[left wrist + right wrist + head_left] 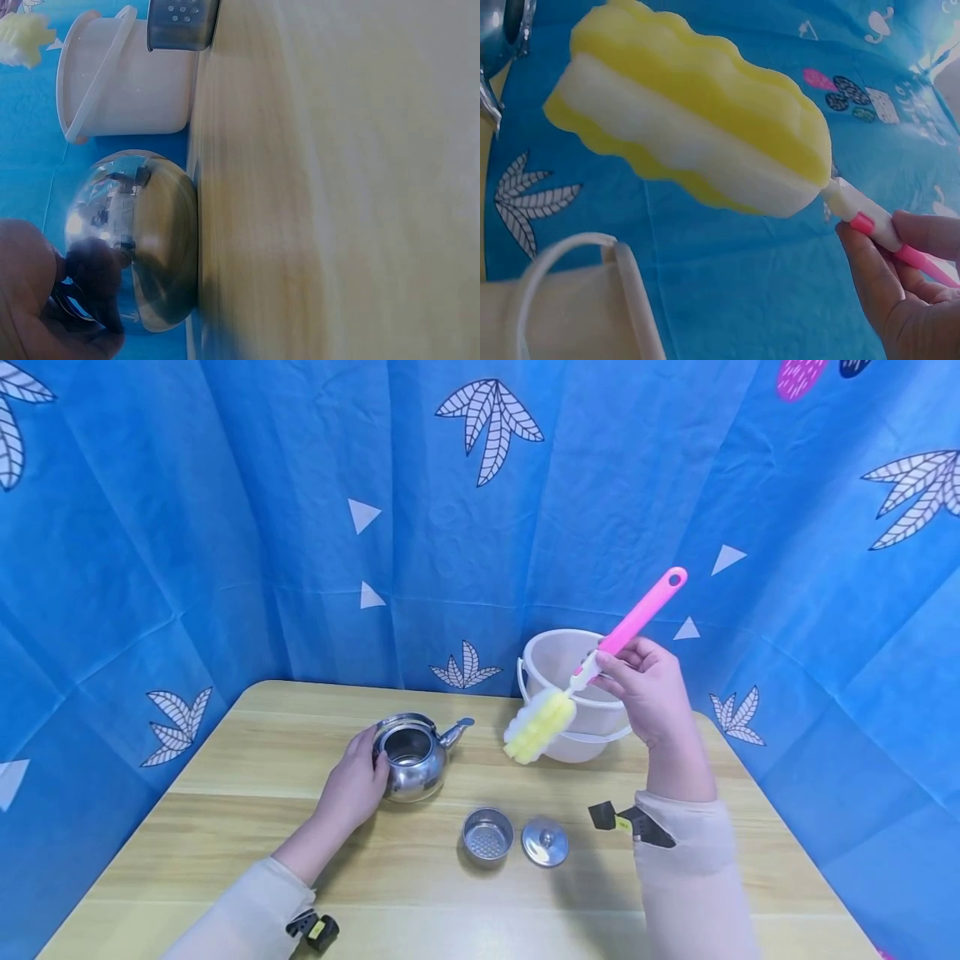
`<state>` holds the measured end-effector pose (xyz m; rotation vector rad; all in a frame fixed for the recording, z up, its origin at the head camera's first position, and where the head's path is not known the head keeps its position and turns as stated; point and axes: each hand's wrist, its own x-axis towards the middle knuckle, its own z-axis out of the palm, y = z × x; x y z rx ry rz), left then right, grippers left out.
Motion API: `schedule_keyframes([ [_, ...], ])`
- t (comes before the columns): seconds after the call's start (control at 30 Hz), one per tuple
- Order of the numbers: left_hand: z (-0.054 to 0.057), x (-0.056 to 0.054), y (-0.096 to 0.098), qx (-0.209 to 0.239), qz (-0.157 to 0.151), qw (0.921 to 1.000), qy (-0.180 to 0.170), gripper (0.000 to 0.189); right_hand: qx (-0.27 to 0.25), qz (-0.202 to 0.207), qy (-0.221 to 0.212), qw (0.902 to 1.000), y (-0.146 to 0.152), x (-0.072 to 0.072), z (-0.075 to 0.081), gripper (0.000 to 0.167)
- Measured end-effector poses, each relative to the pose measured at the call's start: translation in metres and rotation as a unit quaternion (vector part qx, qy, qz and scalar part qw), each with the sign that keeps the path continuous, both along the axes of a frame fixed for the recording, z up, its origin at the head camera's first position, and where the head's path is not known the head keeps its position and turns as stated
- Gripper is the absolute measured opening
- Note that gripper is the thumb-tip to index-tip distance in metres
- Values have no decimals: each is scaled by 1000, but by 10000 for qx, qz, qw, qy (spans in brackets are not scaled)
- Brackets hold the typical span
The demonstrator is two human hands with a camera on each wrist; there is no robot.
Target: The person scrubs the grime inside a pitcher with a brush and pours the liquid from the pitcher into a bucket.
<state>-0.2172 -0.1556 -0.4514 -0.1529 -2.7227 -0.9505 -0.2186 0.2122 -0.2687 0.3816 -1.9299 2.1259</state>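
Note:
My right hand pinches a sponge bottle brush by the white neck of its pink handle. The brush's yellow and white sponge head points down and left, held above the table in front of the bucket. On the left, my left hand grips a shiny steel teapot at its left side, thumb near the rim. The pot stands upright and lidless, its spout pointing right. In the left wrist view, part of the teapot's side is hidden behind the fingers.
A white bucket with a handle stands at the back right of the wooden table. Nearer me sit a perforated steel strainer cup and, just right of it, a round steel lid. Blue curtain surrounds the table.

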Motion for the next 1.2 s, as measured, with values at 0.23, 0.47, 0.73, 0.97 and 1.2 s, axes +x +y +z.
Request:
schedule_keyframes([
  [0.23, 0, 0, 0, 5, -12, 10000, -4, 57, 263, 40, -75, 9996, -17, -5, -7, 27],
  [0.47, 0, 0, 0, 24, -17, 10000, 48, 57, 427, -2, -149, 9990, -30, -9, -11, 26],
  [0.73, 1, 0, -1, 39, -19, 10000, 0, 58, 347, 20, -294, 9990, -47, -15, -16, 26],
  [0.97, 0, -1, -1, 38, -37, 10000, -2, 58, 336, -131, -307, 9989, -60, -20, -20, 32],
  [1.2, 0, -2, -1, 53, -39, 10000, 36, 57, 427, -275, -301, 9983, -76, -25, -27, 36],
])
